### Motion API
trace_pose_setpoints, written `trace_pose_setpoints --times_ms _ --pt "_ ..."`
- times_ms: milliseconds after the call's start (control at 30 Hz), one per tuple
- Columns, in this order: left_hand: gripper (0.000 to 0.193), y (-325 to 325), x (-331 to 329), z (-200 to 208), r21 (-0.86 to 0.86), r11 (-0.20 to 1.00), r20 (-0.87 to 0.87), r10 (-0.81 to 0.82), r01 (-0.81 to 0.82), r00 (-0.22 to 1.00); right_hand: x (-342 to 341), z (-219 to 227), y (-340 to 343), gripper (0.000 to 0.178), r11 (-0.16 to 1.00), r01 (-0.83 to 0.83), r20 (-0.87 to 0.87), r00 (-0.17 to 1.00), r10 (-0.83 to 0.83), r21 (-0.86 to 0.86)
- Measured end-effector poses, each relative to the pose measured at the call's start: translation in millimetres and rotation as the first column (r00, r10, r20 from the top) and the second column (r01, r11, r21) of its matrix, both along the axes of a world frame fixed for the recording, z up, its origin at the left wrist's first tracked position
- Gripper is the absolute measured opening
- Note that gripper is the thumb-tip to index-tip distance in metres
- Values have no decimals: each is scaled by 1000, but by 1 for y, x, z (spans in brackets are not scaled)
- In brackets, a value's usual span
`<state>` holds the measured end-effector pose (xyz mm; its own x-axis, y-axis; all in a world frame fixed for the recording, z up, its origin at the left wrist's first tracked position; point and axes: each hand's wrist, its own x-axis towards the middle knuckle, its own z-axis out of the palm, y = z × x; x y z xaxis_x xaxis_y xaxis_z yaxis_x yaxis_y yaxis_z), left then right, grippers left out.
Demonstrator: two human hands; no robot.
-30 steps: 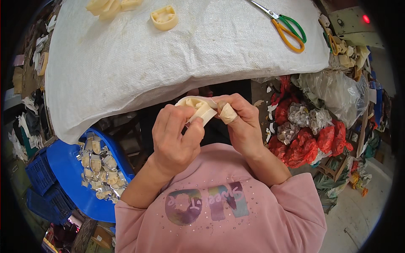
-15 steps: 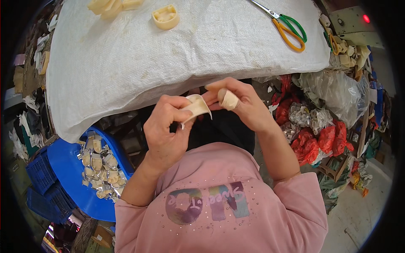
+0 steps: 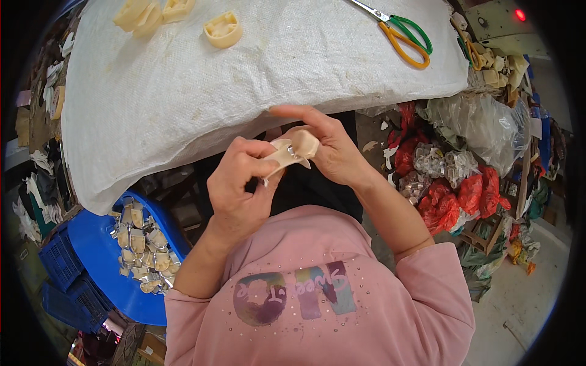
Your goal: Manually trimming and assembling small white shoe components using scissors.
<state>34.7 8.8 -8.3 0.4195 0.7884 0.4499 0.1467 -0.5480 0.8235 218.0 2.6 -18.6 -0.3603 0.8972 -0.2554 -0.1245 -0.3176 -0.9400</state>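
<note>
My left hand pinches a thin cream curved piece between thumb and fingers, above my lap at the table's front edge. My right hand closes on the piece's other end, its index finger stretched out above. A cream wrapping covers what looks like the right thumb, which presses at the piece. Between wrapping and piece shows a small shiny metal bit, partly hidden. The right hand's lower fingers are hidden.
White woven cloth covers the table, bearing cream moulded rings and scissors with green and orange handles. A blue basin at left holds several cream pieces with metal parts. Red plastic bags lie at right.
My right hand has moved left to the cream piece, bringing its wrapped thumb against it. A metal bit now shows there. The whole view has shifted slightly.
</note>
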Motion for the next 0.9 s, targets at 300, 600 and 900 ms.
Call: trace_pose_setpoints --times_ms 300,600,900 --pt "15 -7 15 5 -597 800 363 218 47 906 -1 15 2 26 747 48 251 926 -282 664" --pt "17 -2 16 4 -612 789 329 184 60 926 -6 15 -2 19 910 248 47 959 -279 333" --pt "21 -13 22 7 -703 700 326 161 125 932 -10 18 1 15 528 -3 380 697 -608 849"
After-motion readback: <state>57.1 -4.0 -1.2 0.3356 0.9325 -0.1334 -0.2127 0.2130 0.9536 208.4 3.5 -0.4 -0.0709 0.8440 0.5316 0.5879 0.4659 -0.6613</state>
